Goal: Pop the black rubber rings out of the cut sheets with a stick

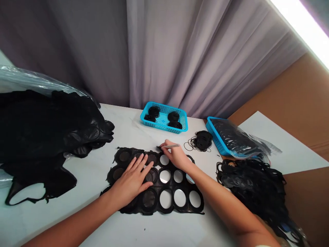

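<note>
Left hand: Your left hand (132, 180) lies flat on the sheet with its fingers spread wide, holding nothing.
Right hand: Your right hand (177, 155) is in a narrow pinch around a pen (169, 146), whose tip is at the sheet's upper edge.
Sheet: A black sheet with round holes (166, 188) lies flat on the surface (77, 209), directly under both hands.
Handling: It looks light, thin and soft, so expect it to flop and shift. The narrow strips between holes look easy to tear. Take hold at the wider outer border, or pin it with an open palm.
Ahead of your hands: A blue basket (164, 116) holds bundles of black rings (154, 111).
Right of your right hand: A loose ring bundle (202, 140), a second blue basket (214, 135) with a plastic bag (236, 140), and a black scrap heap (249, 185).
Left of your left hand: A large pile of black sheeting (51, 127).
</note>
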`<control>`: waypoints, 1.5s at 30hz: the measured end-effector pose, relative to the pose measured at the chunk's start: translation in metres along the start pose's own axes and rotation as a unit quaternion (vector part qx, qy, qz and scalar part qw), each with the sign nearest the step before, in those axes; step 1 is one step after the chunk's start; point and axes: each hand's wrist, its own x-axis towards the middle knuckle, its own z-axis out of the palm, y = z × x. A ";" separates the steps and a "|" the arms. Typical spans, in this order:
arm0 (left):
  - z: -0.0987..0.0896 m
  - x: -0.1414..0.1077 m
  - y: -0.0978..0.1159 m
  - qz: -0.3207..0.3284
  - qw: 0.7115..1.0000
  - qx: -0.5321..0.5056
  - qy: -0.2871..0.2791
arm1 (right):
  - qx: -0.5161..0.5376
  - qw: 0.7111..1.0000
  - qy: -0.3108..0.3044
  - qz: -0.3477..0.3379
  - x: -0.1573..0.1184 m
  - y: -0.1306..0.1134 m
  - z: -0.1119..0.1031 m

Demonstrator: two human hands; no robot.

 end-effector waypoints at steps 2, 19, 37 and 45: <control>-0.001 -0.008 -0.005 0.005 1.000 0.016 -0.001 | 0.048 0.997 -0.061 -0.010 -0.004 -0.011 0.018; -0.002 -0.014 -0.004 0.000 1.000 0.017 -0.007 | 0.136 0.983 -0.124 0.012 -0.009 -0.014 0.032; 0.000 -0.016 -0.004 -0.022 1.000 -0.007 0.001 | -0.090 0.981 -0.127 -0.116 -0.024 -0.019 0.037; -0.006 -0.018 -0.003 -0.022 1.000 -0.010 0.002 | -0.070 0.991 0.107 0.029 0.026 0.000 0.005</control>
